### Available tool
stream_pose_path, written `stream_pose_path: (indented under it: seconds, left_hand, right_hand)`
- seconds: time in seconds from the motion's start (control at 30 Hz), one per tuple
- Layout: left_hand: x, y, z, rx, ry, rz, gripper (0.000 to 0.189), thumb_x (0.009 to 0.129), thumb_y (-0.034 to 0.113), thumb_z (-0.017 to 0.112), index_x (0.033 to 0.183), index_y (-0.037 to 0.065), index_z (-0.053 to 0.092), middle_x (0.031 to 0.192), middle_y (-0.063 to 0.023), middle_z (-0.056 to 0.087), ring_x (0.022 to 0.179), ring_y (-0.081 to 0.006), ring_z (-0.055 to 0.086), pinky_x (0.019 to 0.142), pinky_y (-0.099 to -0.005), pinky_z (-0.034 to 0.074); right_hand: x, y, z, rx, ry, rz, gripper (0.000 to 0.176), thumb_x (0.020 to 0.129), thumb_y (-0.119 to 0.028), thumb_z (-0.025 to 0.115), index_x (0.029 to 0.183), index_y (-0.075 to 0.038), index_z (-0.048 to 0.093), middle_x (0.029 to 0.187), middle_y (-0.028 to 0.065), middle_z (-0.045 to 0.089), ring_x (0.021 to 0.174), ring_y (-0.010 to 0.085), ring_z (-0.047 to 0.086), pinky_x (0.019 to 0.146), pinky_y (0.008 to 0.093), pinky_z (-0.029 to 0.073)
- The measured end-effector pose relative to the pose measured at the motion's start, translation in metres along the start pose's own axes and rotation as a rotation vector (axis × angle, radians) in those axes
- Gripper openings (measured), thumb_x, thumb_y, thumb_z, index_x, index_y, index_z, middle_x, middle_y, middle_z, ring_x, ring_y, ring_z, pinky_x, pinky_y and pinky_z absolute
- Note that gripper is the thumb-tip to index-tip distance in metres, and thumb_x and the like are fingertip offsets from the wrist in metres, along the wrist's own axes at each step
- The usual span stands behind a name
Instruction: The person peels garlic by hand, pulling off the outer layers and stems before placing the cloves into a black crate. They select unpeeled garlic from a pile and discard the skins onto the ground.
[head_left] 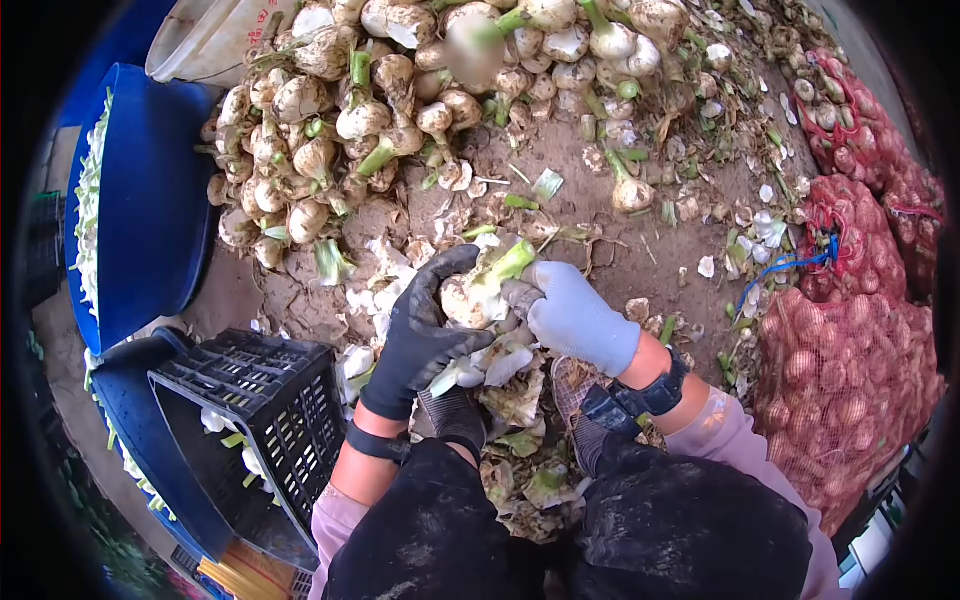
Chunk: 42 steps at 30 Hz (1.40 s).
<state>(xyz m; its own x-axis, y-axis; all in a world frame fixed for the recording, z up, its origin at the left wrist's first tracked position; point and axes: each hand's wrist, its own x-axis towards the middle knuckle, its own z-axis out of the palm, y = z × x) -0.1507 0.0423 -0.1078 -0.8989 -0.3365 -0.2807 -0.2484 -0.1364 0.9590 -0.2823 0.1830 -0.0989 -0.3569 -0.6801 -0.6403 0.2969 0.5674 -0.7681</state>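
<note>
A garlic bulb [468, 301] with a short cut green stem is between my two hands, above my feet. My left hand [417, 335], in a dark glove, curls its fingers and thumb around the bulb's left side. My right hand [575, 312], in a light blue-grey glove, is closed at the bulb's right side, its fingertips pinching by the stem and loose outer skin. Pale peeled skins [485, 368] hang just below the bulb. Beyond my hands lies a large pile of unpeeled garlic bulbs [365, 120], roots and soil on them.
A black plastic crate [312, 430] holding some bulbs lies at the left, beside large blue tubs [150, 200]. A whitish bucket [222, 45] stands at the upper left. Red mesh sacks of garlic [845, 380] line the right. Skins and stem scraps litter the ground.
</note>
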Motion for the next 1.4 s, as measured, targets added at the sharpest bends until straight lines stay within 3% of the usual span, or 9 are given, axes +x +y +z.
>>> stream_pose_path:
  seconds: [0.23, 0.4, 0.53, 0.6, 0.8, 0.83, 1.0, 1.3, 1.4]
  left_hand:
    - [-0.008, -0.011, 0.004, -1.076, 0.014, -0.222, 0.066, 0.085, 0.024, 0.063, 0.142, 0.012, 0.032, 0.118, -0.0076, 0.054, 0.093, -0.0194, 0.059, 0.055, -0.0234, 0.049]
    - [-0.006, -0.007, 0.016, -0.75, 0.144, -0.266, 0.067, 0.084, 0.02, 0.066, 0.142, 0.01, 0.034, 0.115, -0.007, 0.055, 0.093, -0.0187, 0.059, 0.062, -0.0257, 0.051]
    - [-0.015, -0.007, 0.004, -0.245, 0.001, -0.147, 0.058, 0.089, 0.023, 0.063, 0.138, 0.004, 0.039, 0.114, -0.0085, 0.058, 0.095, -0.0157, 0.061, 0.068, -0.0279, 0.054]
    - [-0.011, -0.006, -0.003, -0.578, 0.038, -0.533, 0.051, 0.095, 0.028, 0.055, 0.136, 0.002, 0.041, 0.11, -0.0092, 0.061, 0.093, -0.0156, 0.063, 0.072, -0.028, 0.054]
    - [0.003, -0.001, 0.005, 0.611, 0.093, 0.385, 0.038, 0.089, 0.018, 0.065, 0.12, 0.0, 0.054, 0.109, -0.008, 0.062, 0.098, -0.0156, 0.06, 0.081, -0.0261, 0.052]
    - [-0.004, -0.005, 0.012, -0.132, 0.132, -0.184, 0.033, 0.085, 0.009, 0.069, 0.115, 0.0, 0.058, 0.107, -0.0073, 0.063, 0.095, -0.0156, 0.061, 0.078, -0.0248, 0.052]
    - [-0.006, -0.005, 0.003, -0.697, 0.177, -0.273, 0.039, 0.098, 0.034, 0.049, 0.106, -0.002, 0.061, 0.101, -0.0122, 0.065, 0.089, -0.0173, 0.063, 0.079, -0.0297, 0.051]
    - [-0.005, -0.049, -0.013, -1.124, 0.323, -0.326, 0.053, 0.096, 0.045, 0.043, 0.12, -0.001, 0.052, 0.115, -0.0207, 0.06, 0.105, -0.0336, 0.059, 0.097, -0.0473, 0.046]
    - [-0.001, -0.051, -0.017, -1.271, 0.264, -0.349, 0.054, 0.096, 0.045, 0.045, 0.123, -0.001, 0.051, 0.118, -0.0208, 0.059, 0.105, -0.0328, 0.06, 0.096, -0.0451, 0.046]
  right_hand:
    - [-0.001, 0.022, -0.004, -0.718, 0.177, -0.376, 0.023, 0.082, -0.016, 0.062, 0.094, 0.003, 0.063, 0.09, 0.0215, 0.065, 0.078, 0.0399, 0.061, 0.071, 0.0442, 0.05]
    - [0.007, 0.029, 0.013, 0.092, 0.266, -0.525, 0.022, 0.086, -0.009, 0.061, 0.103, 0.005, 0.061, 0.095, 0.0124, 0.067, 0.081, 0.0202, 0.064, 0.072, 0.0359, 0.051]
    - [0.001, 0.018, -0.003, 0.424, -0.048, 0.017, 0.023, 0.089, -0.003, 0.059, 0.109, 0.006, 0.061, 0.101, 0.0079, 0.067, 0.088, 0.0111, 0.062, 0.076, 0.0261, 0.05]
    - [0.001, 0.021, -0.001, 0.357, -0.045, -0.091, 0.022, 0.089, -0.004, 0.058, 0.109, 0.005, 0.061, 0.098, 0.0066, 0.067, 0.085, 0.0109, 0.062, 0.075, 0.0267, 0.05]
    - [-0.002, 0.033, 0.012, 0.165, -0.057, -0.213, 0.021, 0.09, -0.009, 0.058, 0.107, 0.0, 0.063, 0.093, 0.009, 0.069, 0.084, 0.0128, 0.063, 0.076, 0.029, 0.05]
    - [-0.003, 0.033, 0.012, 0.133, -0.066, -0.209, 0.021, 0.09, -0.01, 0.057, 0.108, -0.001, 0.063, 0.093, 0.0099, 0.069, 0.083, 0.0142, 0.064, 0.076, 0.0299, 0.05]
    - [0.001, 0.027, -0.023, -0.645, 0.28, -0.283, 0.022, 0.084, -0.013, 0.057, 0.101, -0.002, 0.063, 0.082, 0.0185, 0.066, 0.075, 0.0323, 0.065, 0.071, 0.0397, 0.052]
    - [-0.044, -0.042, -0.029, -0.202, -1.009, -0.244, 0.003, 0.076, -0.005, 0.057, 0.074, -0.005, 0.06, 0.083, 0.0105, 0.067, 0.074, 0.0211, 0.063, 0.07, 0.0363, 0.05]
    - [-0.018, -0.016, -0.01, -1.414, 0.035, -0.339, 0.022, 0.082, -0.028, 0.064, 0.093, -0.009, 0.066, 0.086, 0.0106, 0.068, 0.077, 0.0262, 0.066, 0.071, 0.0395, 0.05]
